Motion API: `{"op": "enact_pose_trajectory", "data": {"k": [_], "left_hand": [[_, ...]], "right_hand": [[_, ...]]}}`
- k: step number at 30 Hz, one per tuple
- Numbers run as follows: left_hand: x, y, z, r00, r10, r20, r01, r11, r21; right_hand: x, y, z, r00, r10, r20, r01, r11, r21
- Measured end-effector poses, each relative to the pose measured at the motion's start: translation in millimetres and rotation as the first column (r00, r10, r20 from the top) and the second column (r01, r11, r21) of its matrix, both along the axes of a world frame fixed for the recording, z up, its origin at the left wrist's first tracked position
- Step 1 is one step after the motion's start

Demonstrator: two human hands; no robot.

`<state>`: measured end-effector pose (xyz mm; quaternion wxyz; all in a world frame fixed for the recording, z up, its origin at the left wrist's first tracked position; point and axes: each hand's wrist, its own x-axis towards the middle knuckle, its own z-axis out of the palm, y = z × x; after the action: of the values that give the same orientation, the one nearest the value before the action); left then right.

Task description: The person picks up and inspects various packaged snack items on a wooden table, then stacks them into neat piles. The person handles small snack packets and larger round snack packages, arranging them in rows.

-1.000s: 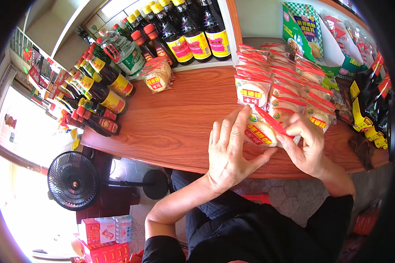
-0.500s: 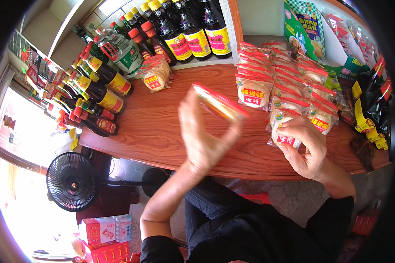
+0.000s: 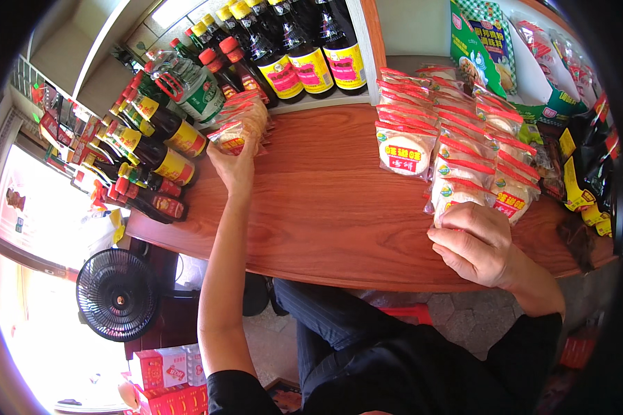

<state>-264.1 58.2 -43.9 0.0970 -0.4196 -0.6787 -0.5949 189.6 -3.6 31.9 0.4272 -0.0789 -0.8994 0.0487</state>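
Note:
My left hand (image 3: 232, 159) reaches across the wooden counter (image 3: 325, 207), closed on a red-edged packet of round crackers (image 3: 235, 138) at the small left-hand stack of similar packets (image 3: 246, 111), in front of the bottles. My right hand (image 3: 471, 245) is closed on a packet (image 3: 452, 194) at the front of the larger group of cracker packets (image 3: 405, 149) on the right, its fingers curled over the lower part. These clear bags stand in several leaning rows.
Dark sauce bottles (image 3: 284, 79) and a clear jug (image 3: 187, 90) line the shelf. More bottles (image 3: 176, 162) crowd the left end. Green cartons (image 3: 474, 48) and dark-and-yellow packs (image 3: 581, 200) are at the right. A black fan (image 3: 118, 294) and red boxes (image 3: 163, 373) stand beside the counter.
My left hand has taken a packet from the right group and carried it up-left to the small stack. My right hand has moved slightly down from pinching that packet onto another one.

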Motion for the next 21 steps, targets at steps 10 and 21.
{"op": "enact_pose_trajectory", "data": {"k": [10, 21], "left_hand": [[-10, 17, -6, 0.93, -0.297, 0.217, 0.291, 0.955, 0.061], [-4, 15, -12, 0.921, -0.334, 0.201, 0.332, 0.942, 0.045]], "right_hand": [[1, 3, -7, 0.996, -0.027, 0.083, 0.02, 0.996, 0.09], [1, 5, -8, 0.988, -0.039, 0.153, 0.028, 0.997, 0.068]]}}
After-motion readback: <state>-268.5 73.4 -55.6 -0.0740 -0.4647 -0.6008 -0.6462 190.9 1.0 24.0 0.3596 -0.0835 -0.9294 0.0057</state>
